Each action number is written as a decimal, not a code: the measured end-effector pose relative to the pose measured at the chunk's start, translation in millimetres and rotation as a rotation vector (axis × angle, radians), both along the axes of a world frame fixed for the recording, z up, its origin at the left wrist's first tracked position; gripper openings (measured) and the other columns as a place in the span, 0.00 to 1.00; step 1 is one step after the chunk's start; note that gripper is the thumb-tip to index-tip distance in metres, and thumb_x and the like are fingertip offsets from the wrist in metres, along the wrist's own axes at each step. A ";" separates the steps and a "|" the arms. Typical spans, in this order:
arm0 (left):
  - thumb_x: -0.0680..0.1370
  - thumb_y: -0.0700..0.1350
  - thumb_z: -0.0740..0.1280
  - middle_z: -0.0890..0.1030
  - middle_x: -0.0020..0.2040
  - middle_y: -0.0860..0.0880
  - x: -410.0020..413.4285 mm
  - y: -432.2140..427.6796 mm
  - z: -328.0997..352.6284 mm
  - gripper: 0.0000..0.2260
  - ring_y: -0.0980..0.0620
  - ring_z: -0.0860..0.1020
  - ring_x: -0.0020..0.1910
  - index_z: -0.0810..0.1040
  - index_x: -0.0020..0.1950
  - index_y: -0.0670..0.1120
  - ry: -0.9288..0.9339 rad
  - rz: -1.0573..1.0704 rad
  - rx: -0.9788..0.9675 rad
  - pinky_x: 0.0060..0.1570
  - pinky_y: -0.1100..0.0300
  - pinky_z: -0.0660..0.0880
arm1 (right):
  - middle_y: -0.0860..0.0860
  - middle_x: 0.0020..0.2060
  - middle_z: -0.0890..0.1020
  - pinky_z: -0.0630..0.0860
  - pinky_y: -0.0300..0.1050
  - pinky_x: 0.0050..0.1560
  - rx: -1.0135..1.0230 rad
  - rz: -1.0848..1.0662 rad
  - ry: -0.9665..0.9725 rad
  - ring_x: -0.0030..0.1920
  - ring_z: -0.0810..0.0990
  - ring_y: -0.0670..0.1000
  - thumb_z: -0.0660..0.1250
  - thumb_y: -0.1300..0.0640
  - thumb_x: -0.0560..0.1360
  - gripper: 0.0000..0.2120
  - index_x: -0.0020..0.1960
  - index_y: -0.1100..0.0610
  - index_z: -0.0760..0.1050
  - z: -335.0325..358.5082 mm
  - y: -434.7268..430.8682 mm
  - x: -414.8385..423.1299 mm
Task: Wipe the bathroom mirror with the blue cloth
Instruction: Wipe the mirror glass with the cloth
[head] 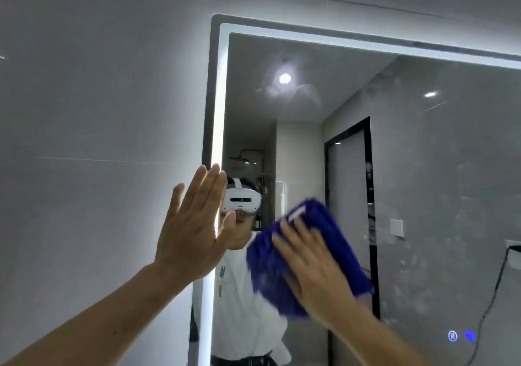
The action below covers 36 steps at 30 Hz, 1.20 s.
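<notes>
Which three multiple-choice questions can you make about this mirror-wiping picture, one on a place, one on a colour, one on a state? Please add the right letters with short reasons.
1. Where is the left hand?
A. on the cloth
B. flat at the mirror's lit left edge
C. out of view

2. What colour is the cloth?
A. blue
B. white
C. green

3. What is the state of the right hand?
A. hanging free
B. closed in a fist
C. spread open, pressing the cloth on the mirror

Answers:
1 B: its open palm overlaps the glowing strip.
2 A: the fabric is deep blue.
3 C: the fingers lie spread over the cloth against the glass.
</notes>
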<state>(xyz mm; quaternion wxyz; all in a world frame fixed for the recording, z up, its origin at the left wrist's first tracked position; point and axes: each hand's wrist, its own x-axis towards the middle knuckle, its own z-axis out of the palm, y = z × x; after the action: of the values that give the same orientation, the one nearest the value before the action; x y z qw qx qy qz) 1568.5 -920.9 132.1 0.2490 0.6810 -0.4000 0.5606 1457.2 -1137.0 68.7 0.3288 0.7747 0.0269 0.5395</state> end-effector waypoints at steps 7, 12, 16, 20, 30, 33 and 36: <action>0.81 0.60 0.48 0.55 0.80 0.50 -6.8 -20.3 -1.1 0.29 0.51 0.50 0.79 0.58 0.79 0.47 -0.020 0.034 -0.074 0.76 0.53 0.40 | 0.55 0.75 0.63 0.47 0.53 0.76 0.500 0.267 -0.276 0.77 0.54 0.56 0.53 0.49 0.80 0.24 0.75 0.56 0.63 84.4 17.8 33.5; 0.82 0.54 0.53 0.53 0.80 0.49 -15.8 -36.4 -13.0 0.27 0.52 0.47 0.79 0.57 0.79 0.45 -0.045 0.081 -0.080 0.75 0.58 0.36 | 0.55 0.74 0.64 0.49 0.55 0.76 0.364 0.264 -0.194 0.76 0.57 0.58 0.53 0.48 0.81 0.23 0.74 0.56 0.65 13.5 13.9 26.5; 0.82 0.55 0.53 0.52 0.80 0.48 -27.2 -47.1 -26.0 0.28 0.49 0.48 0.79 0.55 0.80 0.45 -0.064 0.098 -0.076 0.76 0.54 0.38 | 0.55 0.74 0.64 0.51 0.56 0.76 0.280 0.228 -0.031 0.76 0.58 0.59 0.58 0.49 0.80 0.23 0.73 0.55 0.66 -62.1 12.2 16.9; 0.82 0.55 0.54 0.54 0.80 0.47 -36.7 -51.6 -44.7 0.28 0.47 0.49 0.79 0.55 0.79 0.45 -0.036 0.088 -0.041 0.76 0.50 0.41 | 0.54 0.74 0.65 0.50 0.55 0.76 0.187 0.148 0.179 0.76 0.58 0.59 0.57 0.49 0.80 0.24 0.75 0.52 0.63 -129.1 7.0 13.1; 0.81 0.50 0.64 0.58 0.79 0.46 -46.2 -60.4 -95.1 0.28 0.47 0.52 0.79 0.60 0.78 0.43 0.007 0.106 0.031 0.77 0.50 0.43 | 0.50 0.73 0.67 0.45 0.56 0.76 -0.116 -0.061 0.531 0.74 0.62 0.55 0.74 0.44 0.68 0.39 0.75 0.50 0.63 -221.7 -49.7 -29.9; 0.82 0.52 0.61 0.58 0.79 0.47 -43.2 -61.1 -108.4 0.27 0.48 0.51 0.79 0.60 0.78 0.44 0.012 0.094 0.055 0.77 0.51 0.43 | 0.54 0.71 0.71 0.57 0.60 0.70 0.054 0.001 0.319 0.72 0.61 0.57 0.80 0.52 0.61 0.43 0.72 0.52 0.66 -174.4 -60.8 -39.7; 0.81 0.52 0.61 0.58 0.79 0.47 -37.3 -62.2 -115.2 0.27 0.48 0.51 0.79 0.61 0.78 0.44 -0.001 0.099 0.047 0.77 0.50 0.44 | 0.58 0.72 0.67 0.53 0.60 0.74 0.347 0.188 -0.043 0.74 0.59 0.62 0.68 0.56 0.75 0.27 0.72 0.57 0.66 -98.2 -64.4 -38.9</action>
<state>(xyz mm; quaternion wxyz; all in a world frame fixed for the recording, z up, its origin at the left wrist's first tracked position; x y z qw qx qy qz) 1531.1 -983.1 17.0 0.2048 0.7054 -0.3790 0.5629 1418.3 -1201.4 -29.5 0.1387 0.8021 -0.0013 0.5809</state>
